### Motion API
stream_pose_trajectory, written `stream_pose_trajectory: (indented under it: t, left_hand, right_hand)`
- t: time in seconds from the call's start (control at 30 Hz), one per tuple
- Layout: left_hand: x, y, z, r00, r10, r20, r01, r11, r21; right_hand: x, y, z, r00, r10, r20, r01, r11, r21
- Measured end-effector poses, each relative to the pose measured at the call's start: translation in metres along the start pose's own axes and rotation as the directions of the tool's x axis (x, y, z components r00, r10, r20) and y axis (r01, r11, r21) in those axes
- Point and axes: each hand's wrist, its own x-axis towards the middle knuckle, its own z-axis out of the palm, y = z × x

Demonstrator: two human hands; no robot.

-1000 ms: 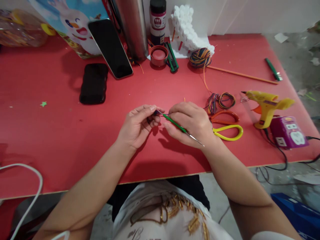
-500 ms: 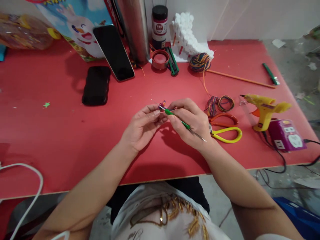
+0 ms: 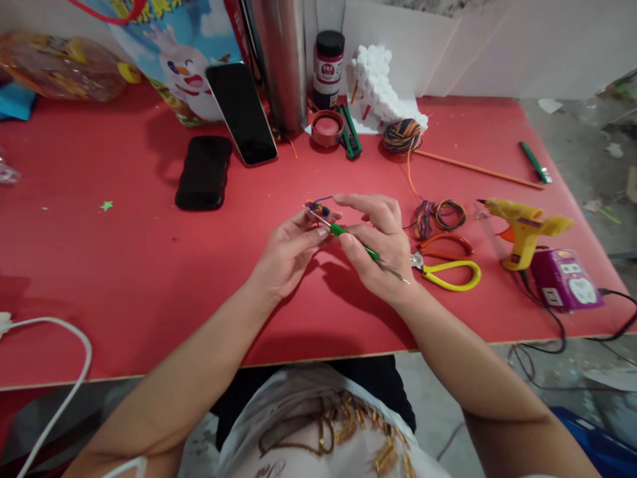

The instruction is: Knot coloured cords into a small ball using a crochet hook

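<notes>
Between the fingertips of my left hand [image 3: 293,249] is a small crocheted piece [image 3: 318,208] of multicoloured yarn, partly hidden by the fingers. My right hand [image 3: 375,249] grips a crochet hook [image 3: 371,253] with a green handle, and its metal tip reaches the piece. A dark blue strand runs from the piece to my raised right index finger. Right of that hand lie loose loops of the same yarn [image 3: 424,218], linked by an orange strand to a yarn ball [image 3: 402,137]. Scissors [image 3: 452,275] with one yellow and one red handle lie beside my right wrist.
A yellow glue gun [image 3: 526,226] and a purple box [image 3: 566,279] with cables stand at the right. Behind are two black phones [image 3: 204,172], a steel flask [image 3: 283,66], a jar [image 3: 328,70], a green cutter [image 3: 351,133] and a white model [image 3: 375,83]. A white cable [image 3: 82,345] hangs at left.
The view has shifted slightly. My right index finger has lifted and stretched out with the strand over it, and more of the crocheted piece shows.
</notes>
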Motion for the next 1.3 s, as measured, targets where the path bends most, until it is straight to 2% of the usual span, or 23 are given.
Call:
stream_pose_trajectory:
  t: [0.1, 0.23, 0.33, 0.4, 0.5, 0.57, 0.7, 0.83, 0.97, 1.1, 1.2, 1.3]
  left_hand:
    - [0.002, -0.003, -0.003, 0.998, 0.060, -0.009, -0.057, 0.987, 0.149]
    - [0.004, -0.004, -0.004, 0.983, 0.174, -0.051, -0.142, 0.915, 0.377]
    - [0.005, -0.003, -0.003, 0.977, 0.194, -0.089, -0.155, 0.933, 0.324]
    - [0.004, -0.001, 0.000, 0.984, 0.166, -0.062, -0.152, 0.971, 0.184]
    - [-0.001, 0.004, 0.007, 0.999, 0.026, 0.028, -0.025, 0.999, -0.027]
    - [-0.005, 0.006, 0.012, 0.999, -0.035, 0.033, 0.038, 0.994, -0.100]
    - [-0.010, 0.005, 0.016, 0.988, -0.128, 0.090, 0.134, 0.989, -0.063]
    - [-0.013, 0.004, 0.013, 0.981, -0.162, 0.111, 0.148, 0.981, 0.128]
    - [-0.014, 0.010, 0.006, 0.988, -0.067, 0.140, 0.003, 0.912, 0.411]
    - [-0.014, 0.019, 0.001, 0.976, 0.127, 0.176, -0.214, 0.703, 0.678]
    - [-0.015, 0.025, 0.001, 0.924, 0.324, 0.204, -0.357, 0.532, 0.768]
    - [-0.017, 0.027, 0.003, 0.859, 0.472, 0.200, -0.435, 0.464, 0.772]
  right_hand:
    - [-0.002, 0.002, 0.002, 1.000, 0.012, -0.029, -0.010, 0.999, 0.051]
    - [-0.004, 0.001, 0.002, 0.997, 0.025, -0.069, -0.021, 0.998, 0.066]
    - [-0.003, 0.000, 0.000, 0.994, 0.036, -0.102, -0.030, 0.998, 0.058]
    - [-0.002, 0.000, -0.001, 0.991, 0.038, -0.129, -0.030, 0.998, 0.063]
    - [-0.001, -0.001, -0.002, 0.989, 0.029, -0.143, -0.016, 0.996, 0.088]
    - [-0.001, -0.002, -0.002, 0.991, 0.037, -0.132, -0.021, 0.992, 0.123]
    - [-0.002, -0.004, -0.004, 0.991, 0.104, -0.088, -0.079, 0.965, 0.251]
    - [-0.001, -0.003, -0.006, 0.973, 0.228, -0.021, -0.197, 0.879, 0.434]
    - [0.002, -0.002, -0.007, 0.929, 0.369, 0.026, -0.330, 0.792, 0.513]
    - [0.002, -0.002, -0.011, 0.889, 0.445, 0.108, -0.426, 0.717, 0.552]
    - [0.002, 0.000, -0.014, 0.893, 0.436, 0.115, -0.428, 0.739, 0.521]
    - [0.003, 0.001, -0.015, 0.910, 0.405, 0.093, -0.397, 0.780, 0.483]
